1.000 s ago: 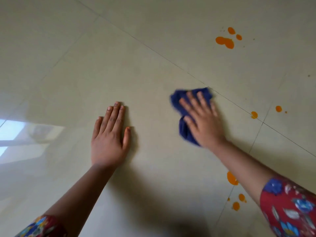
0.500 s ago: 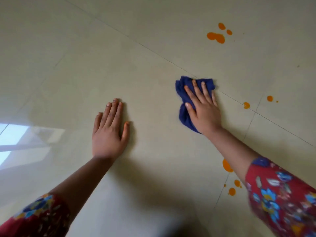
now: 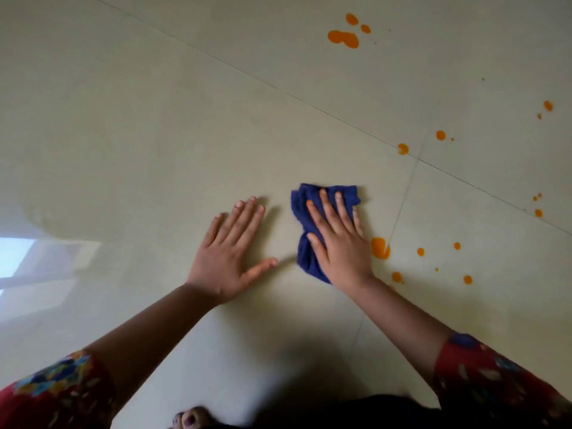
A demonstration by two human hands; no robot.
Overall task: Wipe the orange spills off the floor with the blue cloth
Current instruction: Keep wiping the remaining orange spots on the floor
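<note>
A crumpled blue cloth lies on the pale tiled floor, pressed down under my right hand, whose fingers spread over it. My left hand rests flat on the floor just left of the cloth, fingers apart, holding nothing. A large orange spill sits right beside my right hand's outer edge. Smaller orange drops scatter to the right. A bigger group of orange spills lies far up the floor, and single drops lie along a tile joint.
Dark tile joints cross the floor to the right of the cloth. A bright window reflection shines on the floor at the left. My toes show at the bottom edge.
The view has shifted, so more drops show at the right. My right hand has drawn the cloth back toward me, close to my left hand and next to the large spill.
</note>
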